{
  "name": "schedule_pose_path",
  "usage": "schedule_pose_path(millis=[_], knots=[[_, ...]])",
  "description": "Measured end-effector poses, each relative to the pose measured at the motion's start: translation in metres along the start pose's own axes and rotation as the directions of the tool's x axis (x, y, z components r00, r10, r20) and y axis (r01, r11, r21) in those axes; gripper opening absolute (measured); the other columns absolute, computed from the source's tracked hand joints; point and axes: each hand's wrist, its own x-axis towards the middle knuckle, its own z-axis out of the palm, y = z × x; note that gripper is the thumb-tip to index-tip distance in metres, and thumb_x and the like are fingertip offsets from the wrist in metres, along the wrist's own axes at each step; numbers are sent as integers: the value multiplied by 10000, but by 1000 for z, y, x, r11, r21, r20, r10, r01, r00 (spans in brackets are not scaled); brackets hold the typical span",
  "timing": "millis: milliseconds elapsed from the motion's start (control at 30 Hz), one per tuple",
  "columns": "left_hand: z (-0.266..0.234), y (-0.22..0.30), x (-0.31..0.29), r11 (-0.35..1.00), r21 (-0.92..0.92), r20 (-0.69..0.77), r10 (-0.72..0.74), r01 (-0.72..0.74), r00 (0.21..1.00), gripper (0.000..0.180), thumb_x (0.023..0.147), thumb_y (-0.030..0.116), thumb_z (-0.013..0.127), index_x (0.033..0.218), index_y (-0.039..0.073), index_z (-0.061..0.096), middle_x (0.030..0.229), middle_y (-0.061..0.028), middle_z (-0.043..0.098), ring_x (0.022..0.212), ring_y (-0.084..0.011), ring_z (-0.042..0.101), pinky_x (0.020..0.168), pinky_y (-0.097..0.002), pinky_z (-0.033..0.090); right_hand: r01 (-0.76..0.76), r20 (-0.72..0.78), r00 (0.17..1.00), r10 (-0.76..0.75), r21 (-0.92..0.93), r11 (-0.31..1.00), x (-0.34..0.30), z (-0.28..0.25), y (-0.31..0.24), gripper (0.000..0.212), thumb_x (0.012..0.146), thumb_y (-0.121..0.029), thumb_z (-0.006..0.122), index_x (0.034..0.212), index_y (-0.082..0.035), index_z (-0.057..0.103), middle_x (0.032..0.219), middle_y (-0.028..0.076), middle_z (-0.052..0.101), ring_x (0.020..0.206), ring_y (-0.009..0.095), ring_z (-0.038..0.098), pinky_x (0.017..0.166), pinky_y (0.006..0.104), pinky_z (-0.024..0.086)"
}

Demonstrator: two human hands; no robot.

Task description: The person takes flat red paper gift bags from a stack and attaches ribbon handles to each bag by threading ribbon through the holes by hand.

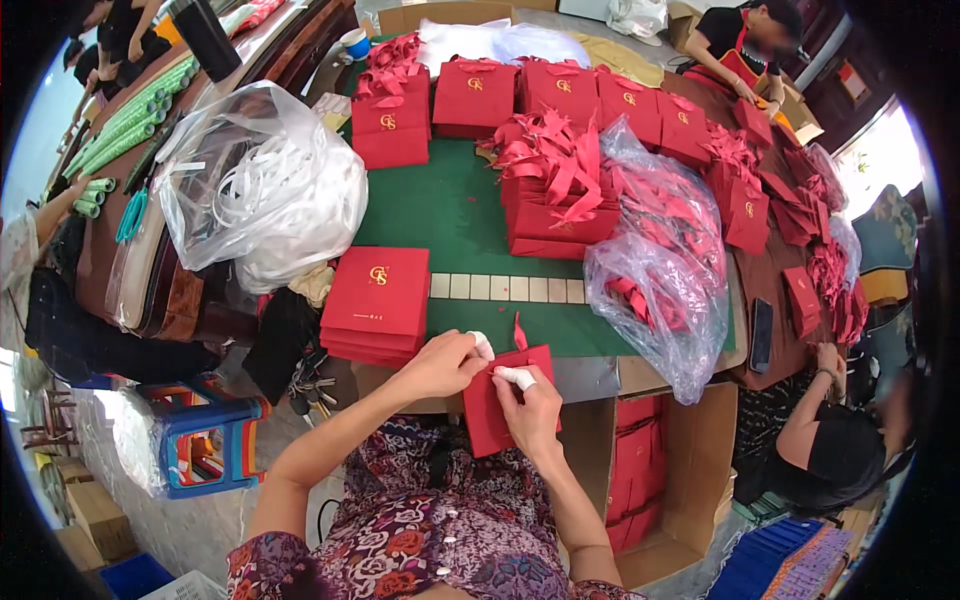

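A small red paper gift bag [484,415] is tilted at the table's near edge, in front of my body. A short red ribbon [520,333] sticks up from its top. My right hand [532,408] is closed on the bag's upper part, thumb and forefinger pinched near its top edge. Just left of it, my left hand [446,362] is also closed, fingertips pinched by the bag's top corner; what they hold is too small to make out. White coverings wrap a finger on each hand. A stack of flat red bags [375,305] lies beside my left hand.
Ribboned red bags [560,205] are piled ahead on the green mat [420,205]. A clear bag of white ribbon [265,185] lies left, a plastic bag of red ribbons [660,270] right. Below stands an open carton [690,480]. Co-workers sit at right.
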Motion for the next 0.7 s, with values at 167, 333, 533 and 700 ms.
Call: schedule_pose_path(millis=[167, 333, 533, 700], knots=[[5, -5, -2, 985, -161, -62, 60, -69, 996, 148, 891, 132, 597, 934, -1, 645, 761, -151, 692, 685, -296, 663, 634, -390, 494, -48, 4, 999, 48, 0, 999, 0, -4, -4, 119, 826, -47, 734, 936, -29, 694, 860, 115, 676, 736, 265, 667, 655, 339, 525], [2, 1, 0, 987, -162, -40, -2, -5, 999, 165, 884, 135, 606, 962, 4, 668, 754, -150, 692, 698, -283, 675, 629, -380, 486, -74, 16, 997, 74, -17, 997, 2, -9, -9, 115, 817, -52, 730, 915, -30, 675, 833, 119, 644, 741, 300, 645, 648, 379, 515], [4, 10, -1, 990, -142, -78, 0, -11, 997, 177, 880, 138, 605, 963, -2, 674, 794, -157, 706, 696, -294, 679, 634, -386, 505, -80, 37, 996, 81, -37, 996, 4, -10, -10, 109, 827, -70, 719, 916, -27, 673, 819, 121, 625, 741, 307, 633, 639, 397, 507], [11, 15, -4, 1000, -20, -120, 11, -13, 993, 166, 865, 153, 633, 965, 36, 694, 794, -138, 691, 757, -296, 641, 686, -396, 499, -23, 67, 997, 37, -207, 978, 6, -10, -17, 100, 844, -78, 687, 902, -5, 651, 828, 148, 610, 745, 330, 625, 648, 428, 505]])
